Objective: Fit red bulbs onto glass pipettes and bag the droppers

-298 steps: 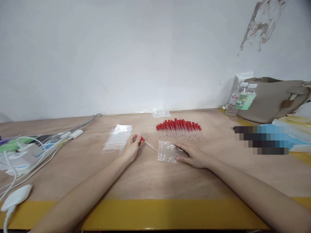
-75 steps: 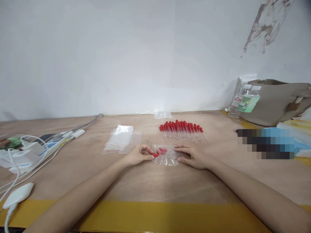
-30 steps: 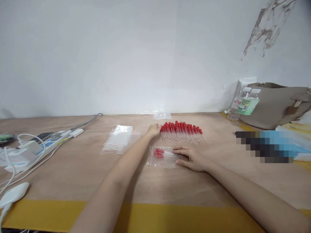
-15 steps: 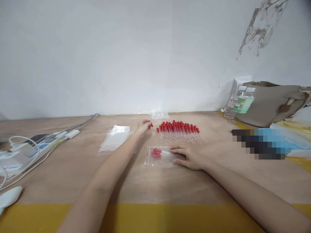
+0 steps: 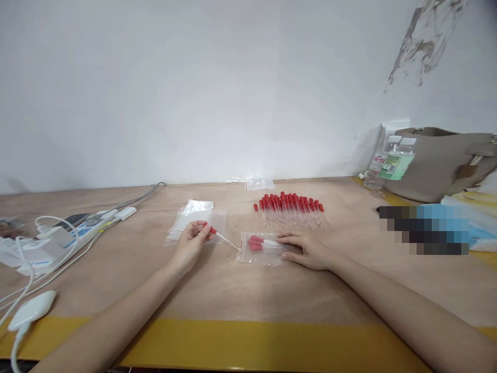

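My left hand [image 5: 192, 240] pinches the red bulb of a glass dropper [image 5: 222, 237], whose tip points right at the mouth of a small clear zip bag [image 5: 264, 254]. Red-bulbed droppers lie inside that bag. My right hand [image 5: 306, 248] lies flat on the bag's right side, fingers stretched out, pressing it to the wooden table [image 5: 240, 290]. Behind the bag, a row of several red-bulbed droppers [image 5: 289, 208] lies on the table. A stack of empty zip bags [image 5: 194, 220] sits just behind my left hand.
A power strip with white cables and chargers [image 5: 58, 235] covers the left side. Water bottles [image 5: 392, 160] and a beige bag [image 5: 442, 160] stand at the back right, with blue cloth [image 5: 446, 223] beside them. Another clear bag [image 5: 259, 184] lies near the wall.
My left hand took one dropper from the row's left end and brought it back down toward the bag's mouth. My right hand stayed on the bag.
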The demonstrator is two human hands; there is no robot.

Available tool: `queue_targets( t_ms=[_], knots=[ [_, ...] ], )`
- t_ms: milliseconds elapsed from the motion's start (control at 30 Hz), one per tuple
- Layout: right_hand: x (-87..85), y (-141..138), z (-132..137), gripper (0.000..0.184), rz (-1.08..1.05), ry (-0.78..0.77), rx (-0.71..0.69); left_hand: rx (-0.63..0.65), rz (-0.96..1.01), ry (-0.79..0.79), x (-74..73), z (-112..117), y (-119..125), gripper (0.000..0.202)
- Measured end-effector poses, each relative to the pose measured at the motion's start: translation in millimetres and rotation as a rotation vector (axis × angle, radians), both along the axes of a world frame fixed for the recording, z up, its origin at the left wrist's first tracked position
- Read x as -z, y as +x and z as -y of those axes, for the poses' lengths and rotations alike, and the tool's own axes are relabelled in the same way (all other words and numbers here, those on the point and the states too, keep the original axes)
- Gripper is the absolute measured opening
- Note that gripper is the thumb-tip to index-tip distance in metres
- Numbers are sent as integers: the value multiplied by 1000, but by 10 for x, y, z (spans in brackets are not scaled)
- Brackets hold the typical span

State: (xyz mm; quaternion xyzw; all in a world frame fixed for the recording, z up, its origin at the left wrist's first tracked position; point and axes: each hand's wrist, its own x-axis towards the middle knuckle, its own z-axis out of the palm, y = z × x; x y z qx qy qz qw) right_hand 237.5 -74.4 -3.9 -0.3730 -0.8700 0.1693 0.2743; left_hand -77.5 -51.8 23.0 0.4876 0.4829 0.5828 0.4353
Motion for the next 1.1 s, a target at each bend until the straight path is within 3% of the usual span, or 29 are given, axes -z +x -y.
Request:
queue_targets(
  t_ms=[167,333,433,700,800,967,1100],
  knots=[
    [1,0,4,43,-9,-6,-9,113,-68,-6,55,109,115,37],
    [18,5,-6,43,-5,2,1,387,-320,-87,33,172,154,32],
    [22,5,-14,44,-2,11,2,506,-411,-96,16,125,201,32],
    [14,-4,9,45,23,14,16,752,-424,-98,-10,-26,361,30],
    [7,-3,18,45,21,15,22,717,-426,-56,57,-27,392,29],
    [-8,9,19,44,25,43,44,545,-514,83,220,1,473,29],
    [-1,9,24,46,34,54,53,449,-562,149,259,15,494,27]
  ],
)
